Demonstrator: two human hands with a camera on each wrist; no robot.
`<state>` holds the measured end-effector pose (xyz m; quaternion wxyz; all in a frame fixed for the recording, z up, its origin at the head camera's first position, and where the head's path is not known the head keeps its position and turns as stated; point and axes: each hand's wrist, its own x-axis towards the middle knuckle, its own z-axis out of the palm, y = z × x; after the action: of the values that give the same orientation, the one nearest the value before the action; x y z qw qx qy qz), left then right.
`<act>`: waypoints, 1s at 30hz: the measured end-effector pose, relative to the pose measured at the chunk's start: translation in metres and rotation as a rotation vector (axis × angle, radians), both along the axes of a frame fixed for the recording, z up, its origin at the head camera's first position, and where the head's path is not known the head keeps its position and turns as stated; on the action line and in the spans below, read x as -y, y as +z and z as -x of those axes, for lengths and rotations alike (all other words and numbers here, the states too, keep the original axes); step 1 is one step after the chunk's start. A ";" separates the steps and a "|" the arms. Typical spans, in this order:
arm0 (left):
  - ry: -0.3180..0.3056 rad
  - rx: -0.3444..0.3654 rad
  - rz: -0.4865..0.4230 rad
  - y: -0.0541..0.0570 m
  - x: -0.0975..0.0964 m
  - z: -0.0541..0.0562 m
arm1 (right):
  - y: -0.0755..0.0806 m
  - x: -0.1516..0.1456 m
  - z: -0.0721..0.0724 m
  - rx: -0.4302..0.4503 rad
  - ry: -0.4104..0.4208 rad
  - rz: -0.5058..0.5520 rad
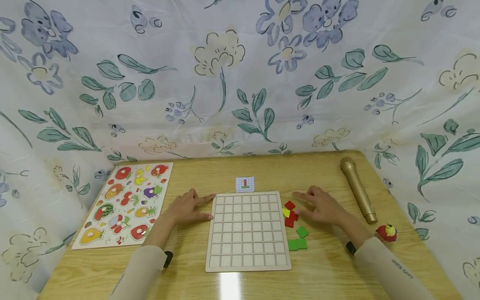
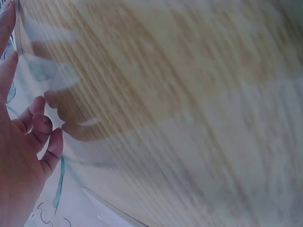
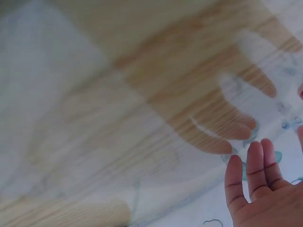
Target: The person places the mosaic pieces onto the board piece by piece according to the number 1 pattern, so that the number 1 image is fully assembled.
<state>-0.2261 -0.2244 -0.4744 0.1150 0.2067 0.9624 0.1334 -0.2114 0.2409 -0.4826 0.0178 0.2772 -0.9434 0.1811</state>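
A pale wooden grid board (image 1: 248,231) with square cells lies flat on the table. My left hand (image 1: 187,207) is at its upper left; the outstretched index finger and thumb reach the board's left edge. In the left wrist view the other fingers of the left hand (image 2: 28,142) bend loosely. To the board's right lie red tiles (image 1: 289,205), a yellow tile (image 1: 286,213) and green tiles (image 1: 301,232). My right hand (image 1: 322,206) hovers beside the red ones, index finger and thumb spread, thumb tip close to a red tile; contact is unclear. The right hand (image 3: 265,189) holds nothing.
A small printed pattern card (image 1: 245,184) lies behind the board. On the left is a fruit puzzle board (image 1: 125,204). A gold microphone (image 1: 358,189) and a small red and yellow toy (image 1: 387,232) lie on the right. A floral curtain (image 1: 240,83) borders the wooden table (image 1: 187,271).
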 end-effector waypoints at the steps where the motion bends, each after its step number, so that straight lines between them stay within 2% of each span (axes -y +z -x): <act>1: -0.001 -0.002 -0.001 0.000 0.000 0.000 | 0.000 0.001 0.000 -0.006 0.000 -0.002; 6: 0.002 0.001 -0.006 -0.002 0.000 0.001 | 0.002 0.010 -0.001 -0.030 0.036 0.018; 15: 0.010 0.009 -0.018 -0.005 0.002 0.002 | 0.005 0.030 -0.002 0.000 0.101 0.007; 24: 0.015 0.007 -0.011 -0.004 0.001 0.001 | 0.002 0.036 0.000 0.011 0.103 0.014; 30: 0.013 0.004 -0.009 -0.004 0.001 0.002 | 0.000 0.036 0.000 -0.021 0.116 0.029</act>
<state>-0.2282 -0.2251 -0.4788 0.1149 0.2008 0.9629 0.1390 -0.2118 0.2050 -0.4822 0.0210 0.3331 -0.9228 0.1925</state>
